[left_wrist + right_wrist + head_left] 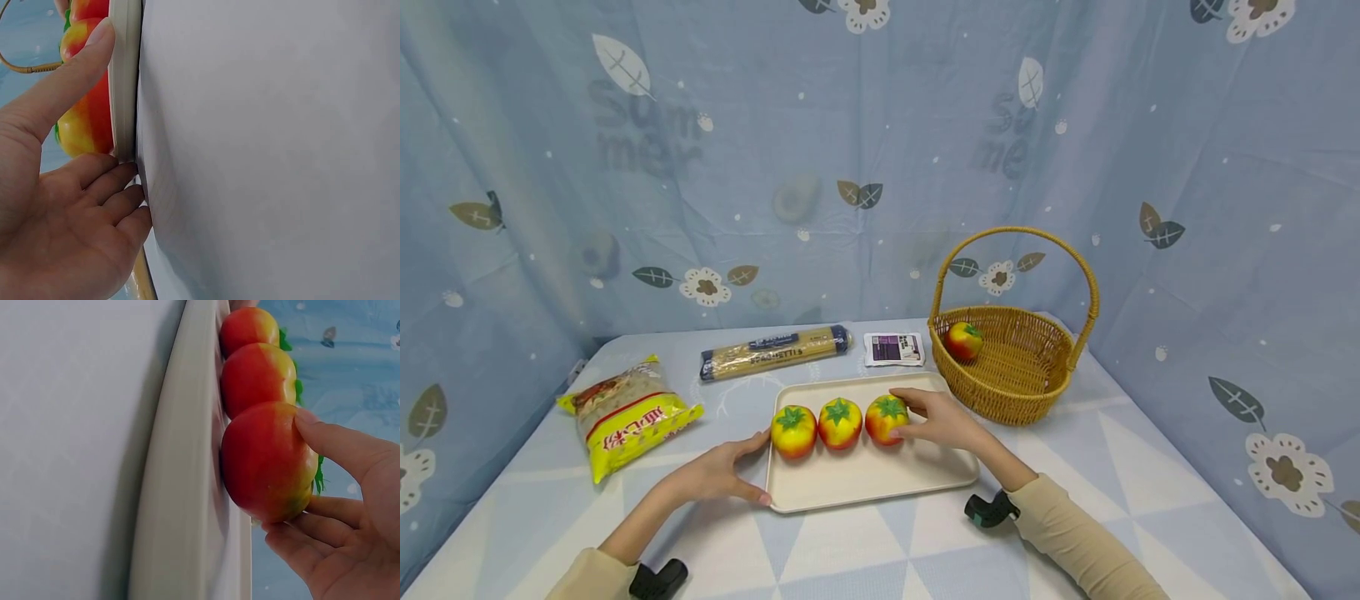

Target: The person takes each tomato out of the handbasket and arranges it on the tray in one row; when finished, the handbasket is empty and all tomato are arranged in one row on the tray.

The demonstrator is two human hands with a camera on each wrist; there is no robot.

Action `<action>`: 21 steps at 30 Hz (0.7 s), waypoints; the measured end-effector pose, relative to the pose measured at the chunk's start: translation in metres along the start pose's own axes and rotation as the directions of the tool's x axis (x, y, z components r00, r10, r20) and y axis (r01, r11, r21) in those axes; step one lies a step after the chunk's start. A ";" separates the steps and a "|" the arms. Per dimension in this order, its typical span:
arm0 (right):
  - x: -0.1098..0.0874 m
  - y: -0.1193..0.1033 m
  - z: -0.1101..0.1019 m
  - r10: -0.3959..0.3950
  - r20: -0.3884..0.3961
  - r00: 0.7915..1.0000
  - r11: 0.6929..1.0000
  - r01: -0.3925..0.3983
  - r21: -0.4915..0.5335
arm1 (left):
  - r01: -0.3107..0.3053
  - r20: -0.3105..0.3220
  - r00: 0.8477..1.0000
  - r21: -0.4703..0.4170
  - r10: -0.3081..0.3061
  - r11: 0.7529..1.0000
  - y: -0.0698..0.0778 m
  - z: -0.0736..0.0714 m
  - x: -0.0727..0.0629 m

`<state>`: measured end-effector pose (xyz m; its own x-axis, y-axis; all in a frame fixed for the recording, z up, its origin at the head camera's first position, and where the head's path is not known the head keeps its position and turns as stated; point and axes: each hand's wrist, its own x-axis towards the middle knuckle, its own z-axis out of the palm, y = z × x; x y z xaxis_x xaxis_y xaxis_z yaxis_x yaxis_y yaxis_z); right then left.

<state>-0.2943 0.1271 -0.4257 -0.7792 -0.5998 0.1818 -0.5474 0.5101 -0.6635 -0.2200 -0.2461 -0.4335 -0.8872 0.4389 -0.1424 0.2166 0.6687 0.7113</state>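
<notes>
On a cream tray (pixel 880 483) three red-and-yellow fruits with green leafy tops stand in a row. My right hand (pixel 942 418) holds the rightmost fruit (pixel 883 417), thumb on its near side and fingers behind it. The right wrist view shows that fruit (pixel 265 459) between thumb and fingers, low in the tray. At the tray's left end, my left hand (pixel 715 475) touches the rim with fingers and thumb spread, beside the leftmost fruit (pixel 793 437). In the left wrist view the thumb (pixel 81 72) lies against the rim. The middle fruit (pixel 840 427) stands between the other two.
A wicker basket (pixel 1000 400) with a tall handle stands behind the tray at right, one similar fruit (pixel 962 342) inside. Behind the tray lie a spaghetti pack (pixel 775 352) and a small white-and-purple packet (pixel 893 349). A yellow food bag (pixel 632 417) lies at left.
</notes>
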 end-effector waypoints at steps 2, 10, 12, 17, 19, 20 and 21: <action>0.001 0.001 0.001 -0.006 -0.003 1.000 1.000 0.006 0.014 | -0.001 0.003 1.000 -0.001 0.001 1.000 0.000 0.000 0.000; 0.003 0.005 0.006 -0.053 -0.007 0.999 0.998 0.054 0.020 | 0.005 0.003 1.000 -0.019 -0.005 1.000 -0.002 -0.001 0.002; 0.004 0.005 0.006 -0.057 -0.007 0.998 0.998 0.057 0.011 | 0.009 0.002 1.000 -0.024 -0.009 1.000 -0.003 -0.001 0.002; 0.004 0.005 0.005 -0.041 -0.004 0.999 0.999 0.041 -0.009 | 0.002 0.005 1.000 -0.022 -0.002 1.000 -0.003 -0.001 0.001; 0.003 0.005 0.005 -0.028 -0.004 1.000 0.999 0.028 -0.015 | 0.000 0.006 1.000 -0.023 0.000 1.000 -0.002 -0.001 0.001; 0.003 0.004 0.004 -0.023 -0.006 1.000 1.000 0.023 -0.014 | 0.002 0.006 1.000 -0.024 -0.002 1.000 -0.002 -0.001 0.001; 0.003 0.004 0.004 -0.018 -0.007 1.000 1.000 0.018 -0.012 | 0.006 0.006 1.000 -0.027 -0.006 1.000 -0.002 -0.001 0.001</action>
<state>-0.2975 0.1252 -0.4307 -0.7715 -0.6043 0.1991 -0.5650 0.5068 -0.6511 -0.2218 -0.2476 -0.4346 -0.8862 0.4382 -0.1504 0.1999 0.6546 0.7291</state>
